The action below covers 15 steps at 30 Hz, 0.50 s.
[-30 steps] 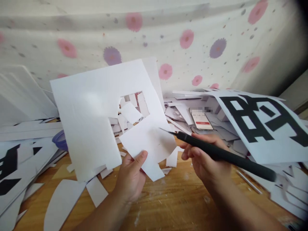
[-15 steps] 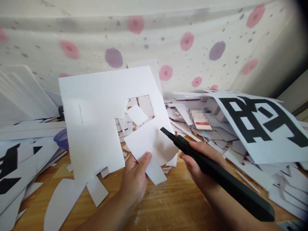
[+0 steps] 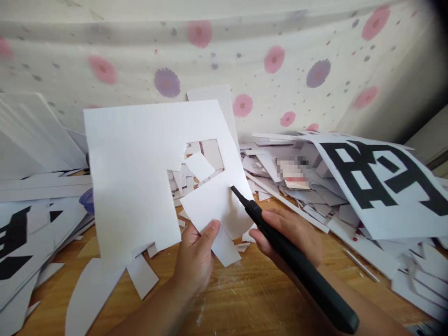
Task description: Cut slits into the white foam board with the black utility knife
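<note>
My left hand (image 3: 198, 254) grips the lower edge of a white foam board (image 3: 131, 163), thumb on the front face and fingers behind. The board is held up at a tilt, with a jagged window-like hole right of its middle and a notch in its lower edge. In my right hand (image 3: 292, 235), fingers closed round the handle, is a long black utility knife (image 3: 297, 261). Its narrow dark blade points up and left at the board's lower right part. Whether the tip touches the surface I cannot tell.
Scraps (image 3: 142, 275) of white board litter the wooden table (image 3: 224, 303). On the right, a white sheet with black character shapes (image 3: 381, 177) leans over a scrap pile, near a phone (image 3: 296, 175). A purple bowl (image 3: 87, 200) stands left. Behind hangs a flowered curtain (image 3: 224, 56).
My right hand has shifted left, and the knife's handle end has swung left and down, so the knife stands steeper. The board has turned slightly in my left hand.
</note>
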Tool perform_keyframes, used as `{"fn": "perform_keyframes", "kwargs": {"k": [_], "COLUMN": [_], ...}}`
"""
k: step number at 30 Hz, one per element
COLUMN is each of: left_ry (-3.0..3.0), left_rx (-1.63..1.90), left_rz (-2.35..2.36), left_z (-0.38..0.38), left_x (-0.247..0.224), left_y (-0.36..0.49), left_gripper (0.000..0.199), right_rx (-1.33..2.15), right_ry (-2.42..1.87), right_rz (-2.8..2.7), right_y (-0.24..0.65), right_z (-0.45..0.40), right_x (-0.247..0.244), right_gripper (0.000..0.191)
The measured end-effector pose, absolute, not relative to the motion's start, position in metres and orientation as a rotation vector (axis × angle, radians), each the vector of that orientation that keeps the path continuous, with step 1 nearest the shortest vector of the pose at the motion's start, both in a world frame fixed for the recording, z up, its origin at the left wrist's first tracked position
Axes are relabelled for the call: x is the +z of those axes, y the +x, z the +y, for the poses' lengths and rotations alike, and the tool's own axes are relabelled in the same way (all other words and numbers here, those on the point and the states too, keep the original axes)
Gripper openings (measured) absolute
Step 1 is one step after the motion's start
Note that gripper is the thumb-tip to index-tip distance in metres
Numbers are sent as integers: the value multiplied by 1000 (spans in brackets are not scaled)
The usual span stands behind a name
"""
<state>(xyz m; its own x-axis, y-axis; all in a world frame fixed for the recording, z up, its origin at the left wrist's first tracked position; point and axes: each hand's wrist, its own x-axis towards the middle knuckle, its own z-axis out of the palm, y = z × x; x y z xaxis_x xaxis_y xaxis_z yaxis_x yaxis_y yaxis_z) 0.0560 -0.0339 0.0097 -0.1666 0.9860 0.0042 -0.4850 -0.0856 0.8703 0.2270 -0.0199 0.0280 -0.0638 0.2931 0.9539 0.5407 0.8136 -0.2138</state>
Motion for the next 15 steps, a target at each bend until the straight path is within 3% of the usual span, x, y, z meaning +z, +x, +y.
{"fn": "perform_keyframes", "kwargs": {"k": [15], "left_ry": [789], "left_rx": [1666], "left_rz": [953], "left_z": [-31], "left_x": [5], "left_y": [57], "left_gripper": [45], "right_rx": [-457], "right_ry": [-563], "right_rz": [-1721], "right_y": [218], "right_z": [-15], "right_x": [30], "right_gripper": [31]}}
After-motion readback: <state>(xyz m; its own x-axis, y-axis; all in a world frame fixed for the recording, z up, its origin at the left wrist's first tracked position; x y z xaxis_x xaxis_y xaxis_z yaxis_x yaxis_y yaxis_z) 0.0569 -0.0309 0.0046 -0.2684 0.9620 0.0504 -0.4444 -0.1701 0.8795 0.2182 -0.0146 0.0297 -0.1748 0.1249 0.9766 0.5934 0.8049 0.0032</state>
